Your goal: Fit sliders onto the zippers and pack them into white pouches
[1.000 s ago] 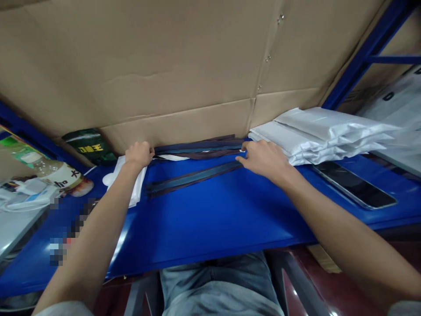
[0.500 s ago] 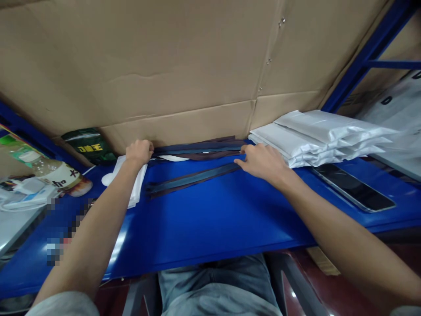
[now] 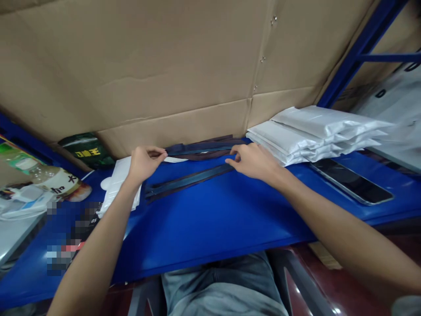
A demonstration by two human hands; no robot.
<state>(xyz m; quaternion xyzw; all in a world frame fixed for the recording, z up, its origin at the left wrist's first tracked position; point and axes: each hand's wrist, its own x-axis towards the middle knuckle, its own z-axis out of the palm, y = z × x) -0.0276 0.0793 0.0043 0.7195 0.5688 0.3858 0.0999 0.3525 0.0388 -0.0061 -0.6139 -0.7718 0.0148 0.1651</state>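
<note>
Long dark strips, blue along the middle with brown edges, resembling zippers, lie in a loose bundle at the back of the blue tabletop. One separate dark strip lies slantwise in front of the bundle. My left hand is closed in a pinch at the bundle's left end, its fingertips on a dark strip. At the right, my right hand has curled fingers at the bundle and its thumb by the right end of the front strip. What exactly lies under those fingers is partly hidden.
White padded packets are stacked at the right, with a phone in front. Flat white sheets lie beside my left forearm. A dark green pouch and a bottle stand farther left. A cardboard panel closes off the back.
My left hand has moved right along the bundle, its thumb and fingers now stretched into a pinch. The right hand stays by the strips' right ends. The view has shifted slightly.
</note>
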